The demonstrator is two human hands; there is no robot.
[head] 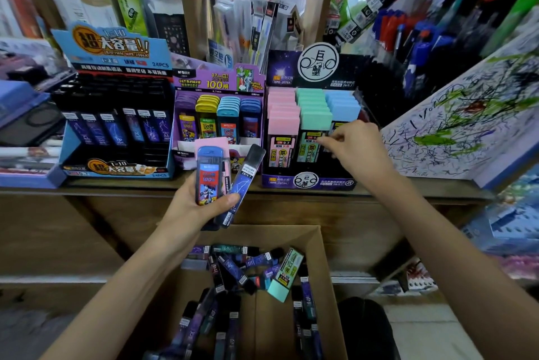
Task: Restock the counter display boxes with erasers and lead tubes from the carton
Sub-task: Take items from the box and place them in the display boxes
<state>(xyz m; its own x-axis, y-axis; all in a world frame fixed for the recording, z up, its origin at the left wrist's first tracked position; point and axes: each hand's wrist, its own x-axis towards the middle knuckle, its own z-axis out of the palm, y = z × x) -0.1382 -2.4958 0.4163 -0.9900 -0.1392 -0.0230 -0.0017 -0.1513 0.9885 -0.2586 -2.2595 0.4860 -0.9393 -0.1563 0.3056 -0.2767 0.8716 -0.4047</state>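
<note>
We're counting three display boxes [116, 170], one carton [277, 235], two hands; left hand [189, 211] gripping three lead packs [208, 176].

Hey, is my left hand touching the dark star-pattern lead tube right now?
Touching. The head view shows the left hand gripping the dark lead tube, with the thumb pressed across it beside the blue-capped case.
</note>
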